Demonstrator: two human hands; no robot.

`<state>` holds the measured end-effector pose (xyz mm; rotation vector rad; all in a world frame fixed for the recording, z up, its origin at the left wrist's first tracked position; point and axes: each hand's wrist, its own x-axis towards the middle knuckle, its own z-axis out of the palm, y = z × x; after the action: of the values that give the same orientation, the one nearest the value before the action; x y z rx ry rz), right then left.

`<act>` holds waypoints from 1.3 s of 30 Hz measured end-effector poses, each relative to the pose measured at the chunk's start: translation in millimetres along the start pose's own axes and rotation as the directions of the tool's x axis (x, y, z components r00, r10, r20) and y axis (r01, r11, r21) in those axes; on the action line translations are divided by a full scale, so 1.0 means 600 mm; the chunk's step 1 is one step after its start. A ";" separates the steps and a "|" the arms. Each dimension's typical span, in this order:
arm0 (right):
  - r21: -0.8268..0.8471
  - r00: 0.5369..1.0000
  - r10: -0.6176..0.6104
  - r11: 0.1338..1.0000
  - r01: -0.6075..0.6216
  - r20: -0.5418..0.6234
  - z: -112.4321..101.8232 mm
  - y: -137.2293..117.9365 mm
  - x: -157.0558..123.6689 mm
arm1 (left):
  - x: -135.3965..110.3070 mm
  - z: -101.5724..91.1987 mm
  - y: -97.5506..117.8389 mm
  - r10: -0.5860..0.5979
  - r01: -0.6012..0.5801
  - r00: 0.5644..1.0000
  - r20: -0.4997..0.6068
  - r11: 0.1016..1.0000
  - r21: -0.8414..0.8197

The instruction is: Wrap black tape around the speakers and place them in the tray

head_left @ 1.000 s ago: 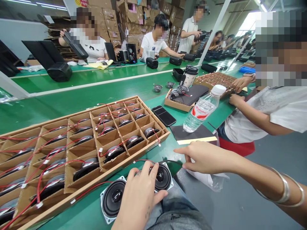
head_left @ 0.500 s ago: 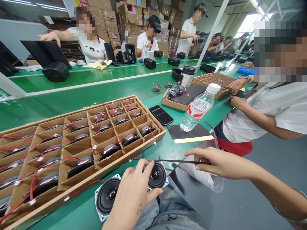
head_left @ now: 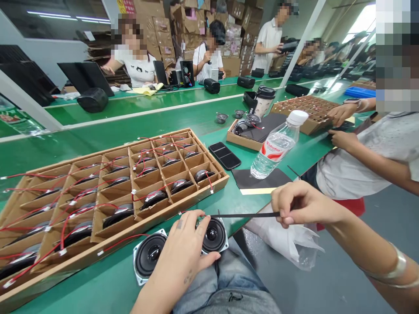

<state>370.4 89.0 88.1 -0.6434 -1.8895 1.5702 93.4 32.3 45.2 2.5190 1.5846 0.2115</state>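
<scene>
My left hand (head_left: pixel 185 246) lies over a small square-framed speaker (head_left: pixel 215 235) at the table's front edge, gripping it with thumb below and fingers above. A thin black strip (head_left: pixel 245 215) runs taut from the tip of that hand's index finger to my right hand (head_left: pixel 299 205), which pinches its other end between thumb and fingers. What lies under the left palm is hidden. Just left of that hand, a second speaker (head_left: pixel 149 255) lies face up, partly covered by the wrist.
A divided cardboard box (head_left: pixel 183 205) of speakers with red wires fills the left. Beyond my hands are a phone (head_left: pixel 225 155), a water bottle (head_left: pixel 276 146) on a black sheet (head_left: pixel 240 179), and a small carton (head_left: pixel 240 140). A plastic bag (head_left: pixel 288 242) hangs at the edge; a co-worker sits right.
My right hand has risen slightly and moved right, its fingers now closed in a pinch on the strip, which is straighter. My left hand stays on the speaker. The view has turned slightly left.
</scene>
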 end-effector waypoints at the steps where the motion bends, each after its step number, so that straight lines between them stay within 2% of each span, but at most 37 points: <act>1: 0.104 1.000 -0.020 0.994 0.019 0.015 -0.002 0.011 0.005 | 0.000 0.000 0.001 0.005 -0.005 1.000 -0.005 1.000 -0.005; 3: 0.268 0.998 -0.066 0.962 0.058 0.022 -0.003 0.033 0.012 | 0.000 -0.003 0.002 0.006 -0.005 0.999 0.038 1.000 -0.027; 6: 0.378 0.995 -0.103 0.920 0.101 -0.015 -0.002 0.058 0.012 | 0.003 -0.009 0.003 -0.009 0.015 0.993 0.114 0.999 -0.047; 10: 0.265 0.985 -0.032 0.961 0.076 -0.167 -0.001 0.067 -0.007 | 0.006 -0.014 0.005 -0.031 0.035 0.986 0.165 0.999 -0.021; 13: 0.113 0.949 0.003 0.993 0.035 -0.314 -0.006 0.068 -0.026 | 0.007 -0.018 0.008 -0.018 0.017 0.986 0.166 1.000 0.008; 15: 0.077 0.930 -0.017 0.996 0.048 -0.368 -0.013 0.072 -0.038 | 0.008 -0.021 0.010 -0.008 0.004 0.988 0.155 1.000 0.026; 17: 0.080 0.938 -0.059 0.993 0.092 -0.341 -0.018 0.081 -0.047 | 0.009 -0.022 0.010 -0.008 0.002 0.988 0.153 0.999 0.040; 21: 0.167 0.971 -0.144 0.970 0.176 -0.191 -0.022 0.101 -0.055 | 0.007 -0.011 0.003 0.034 -0.038 0.993 0.111 0.998 0.040; 23: 0.182 0.970 -0.145 0.967 0.181 -0.195 -0.019 0.108 -0.057 | 0.006 -0.003 0.000 0.067 -0.071 0.994 0.081 0.996 0.051; 26: 0.192 0.960 -0.094 0.970 0.147 -0.262 -0.013 0.111 -0.062 | 0.005 0.004 0.000 0.075 -0.081 0.994 0.082 0.994 0.068; 30: 0.148 0.907 -0.047 0.982 0.119 -0.419 -0.005 0.112 -0.072 | 0.012 -0.006 0.007 0.065 -0.075 0.987 0.149 0.995 0.061; 34: -0.012 0.808 0.032 0.999 -0.048 -0.588 0.000 0.110 -0.086 | 0.018 -0.016 0.011 0.043 -0.061 0.971 0.233 0.996 0.072; 37: -0.066 0.778 0.094 0.983 -0.172 -0.621 0.002 0.109 -0.102 | 0.018 -0.014 0.007 0.047 -0.067 0.965 0.258 0.995 0.069; 39: -0.076 0.774 0.102 0.979 -0.190 -0.625 0.003 0.111 -0.113 | 0.016 -0.011 0.003 0.063 -0.081 0.967 0.248 0.995 0.063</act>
<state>416.8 53.2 13.4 -1.2262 -1.4635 1.1147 97.9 40.7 52.2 2.5417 1.4301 -0.1485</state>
